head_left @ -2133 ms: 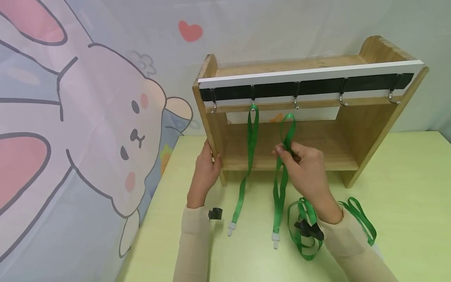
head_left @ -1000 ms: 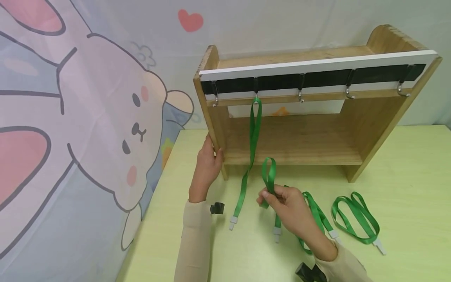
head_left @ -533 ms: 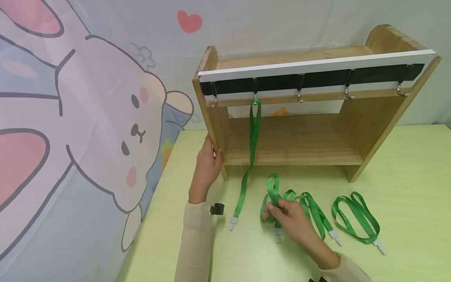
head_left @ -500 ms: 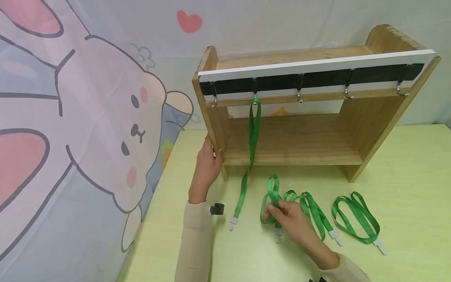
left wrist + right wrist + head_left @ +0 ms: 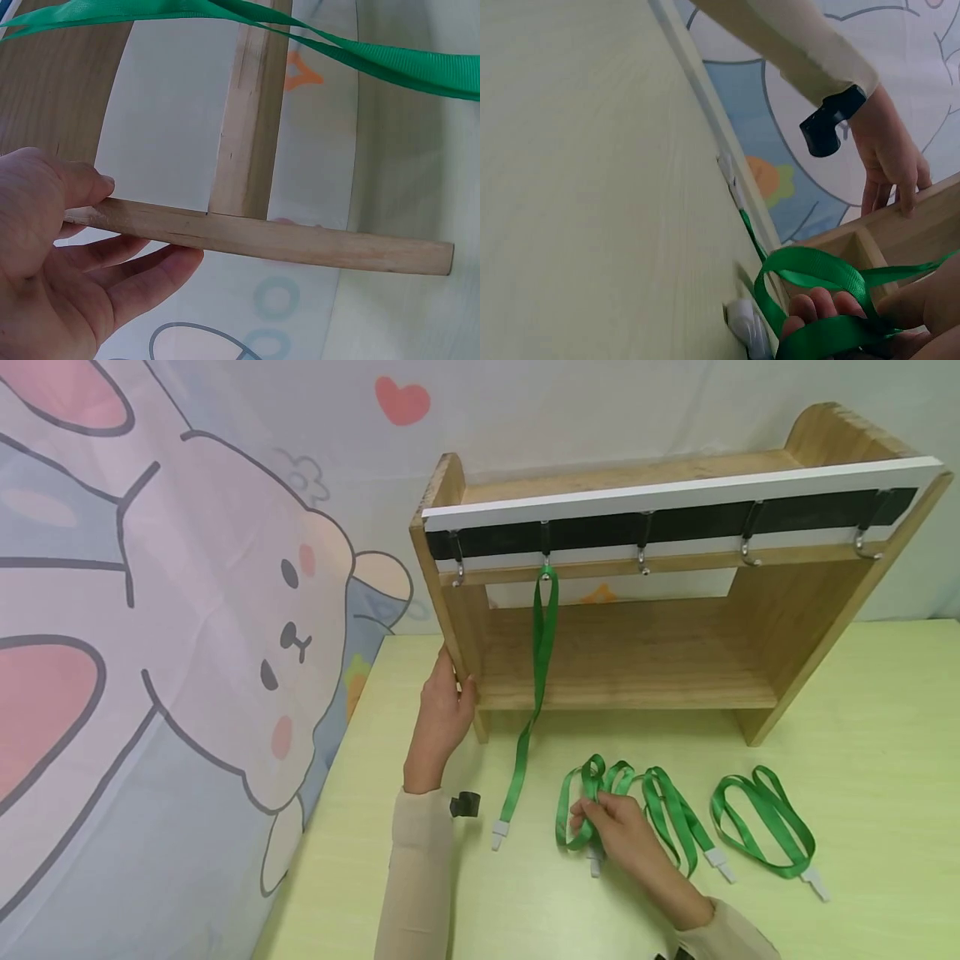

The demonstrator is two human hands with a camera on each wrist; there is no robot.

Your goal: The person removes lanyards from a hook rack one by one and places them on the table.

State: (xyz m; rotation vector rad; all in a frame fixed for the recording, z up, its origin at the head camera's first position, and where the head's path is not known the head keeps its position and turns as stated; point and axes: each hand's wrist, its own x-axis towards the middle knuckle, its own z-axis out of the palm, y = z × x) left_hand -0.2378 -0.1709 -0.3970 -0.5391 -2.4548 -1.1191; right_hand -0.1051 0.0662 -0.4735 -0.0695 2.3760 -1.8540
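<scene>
My left hand [image 5: 442, 718] grips the left side panel of a small wooden shelf [image 5: 630, 681], thumb on one face and fingers on the other, as the left wrist view [image 5: 247, 234] confirms. Low over the table, my right hand [image 5: 626, 835] pinches a green lanyard [image 5: 564, 810]; its ribbon loops around the fingers in the right wrist view. The lanyard's pale clip [image 5: 595, 862] points toward me. Another green lanyard [image 5: 542, 647] hangs from the second hook [image 5: 546, 560] from the left, its clip [image 5: 499, 833] dangling low. The right palm is hidden.
Right of my right hand, a folded green lanyard [image 5: 675, 818] lies on the pale yellow table [image 5: 885, 760], with another [image 5: 783, 835] farther right. Several metal hooks line the black strip [image 5: 697, 522] across the shelf's front. A cartoon-printed backdrop [image 5: 225, 610] stands behind and left.
My right hand has come down from before the shelf to the table with the lanyard, whose upright loop has sunk among the ribbons. The left hand stays on the panel.
</scene>
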